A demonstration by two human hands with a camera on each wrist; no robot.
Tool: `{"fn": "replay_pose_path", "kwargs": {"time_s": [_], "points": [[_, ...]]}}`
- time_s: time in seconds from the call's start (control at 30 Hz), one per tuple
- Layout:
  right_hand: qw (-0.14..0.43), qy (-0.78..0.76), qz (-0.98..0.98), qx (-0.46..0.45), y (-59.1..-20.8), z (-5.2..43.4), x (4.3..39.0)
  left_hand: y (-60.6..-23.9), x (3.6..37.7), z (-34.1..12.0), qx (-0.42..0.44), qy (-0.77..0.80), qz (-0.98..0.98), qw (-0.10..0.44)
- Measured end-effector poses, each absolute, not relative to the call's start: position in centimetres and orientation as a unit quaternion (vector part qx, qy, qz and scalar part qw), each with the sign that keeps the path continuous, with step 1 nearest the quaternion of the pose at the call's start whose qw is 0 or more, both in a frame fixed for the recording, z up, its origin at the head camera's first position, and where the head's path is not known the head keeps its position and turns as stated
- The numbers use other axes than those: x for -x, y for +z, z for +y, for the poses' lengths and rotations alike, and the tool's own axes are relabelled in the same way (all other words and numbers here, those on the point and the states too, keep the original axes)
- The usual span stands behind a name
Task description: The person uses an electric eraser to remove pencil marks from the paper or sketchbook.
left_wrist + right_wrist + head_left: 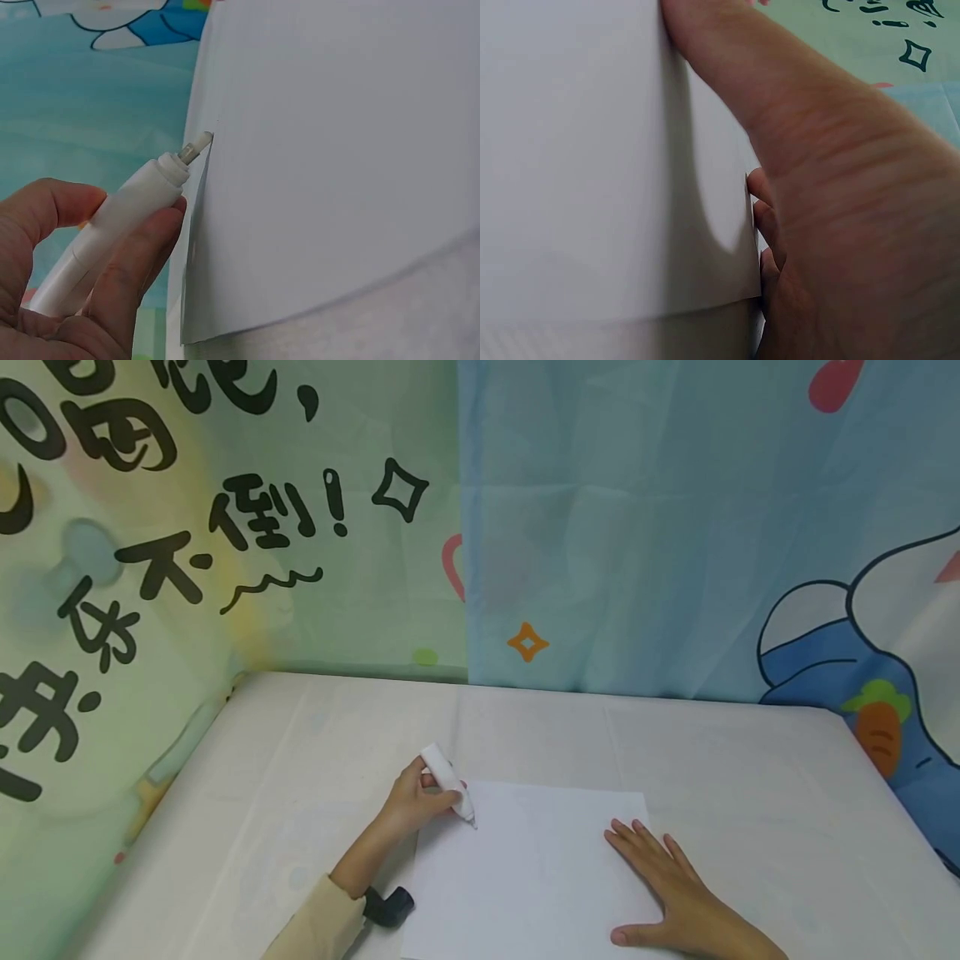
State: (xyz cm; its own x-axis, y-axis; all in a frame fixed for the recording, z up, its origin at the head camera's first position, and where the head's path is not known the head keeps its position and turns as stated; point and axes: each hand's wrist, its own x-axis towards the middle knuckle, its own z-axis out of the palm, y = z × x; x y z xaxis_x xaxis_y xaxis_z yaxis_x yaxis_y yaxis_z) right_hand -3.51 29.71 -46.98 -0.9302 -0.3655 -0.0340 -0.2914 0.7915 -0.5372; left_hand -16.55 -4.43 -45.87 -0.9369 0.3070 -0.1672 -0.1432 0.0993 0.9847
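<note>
Left hand (411, 800): fingers (139, 251) curled around a white plastic marker pen (448, 782), pinching its barrel. The pen is tilted, its pale tip touching the sheet's upper left corner area. White rectangular paper sheet (536, 868): lies flat on the desk (712, 760), which has a pale cloth cover, between the two hands. Right hand (675, 889): palm down, fingers straight and slightly spread, pressing the sheet's right edge. A small black cap-like object (390, 906) lies on the desk just beside the left wrist.
</note>
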Motion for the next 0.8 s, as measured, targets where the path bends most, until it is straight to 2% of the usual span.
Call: {"fn": "replay_pose_path", "kwargs": {"time_s": [0.3,0.53,0.8], "points": [[0.045,-0.263,0.945,0.189,-47.14,29.75,3.37,-45.54,16.39,-4.31,-0.048,0.669,0.724,0.164],[0.052,-0.268,0.944,0.186,-47.04,29.76,3.37,-45.8,16.43,-4.34,-0.059,0.665,0.727,0.164],[0.09,-0.298,0.939,0.15,-46.95,29.61,3.53,-45.78,16.46,-4.32,-0.057,0.661,0.731,0.163]]}}
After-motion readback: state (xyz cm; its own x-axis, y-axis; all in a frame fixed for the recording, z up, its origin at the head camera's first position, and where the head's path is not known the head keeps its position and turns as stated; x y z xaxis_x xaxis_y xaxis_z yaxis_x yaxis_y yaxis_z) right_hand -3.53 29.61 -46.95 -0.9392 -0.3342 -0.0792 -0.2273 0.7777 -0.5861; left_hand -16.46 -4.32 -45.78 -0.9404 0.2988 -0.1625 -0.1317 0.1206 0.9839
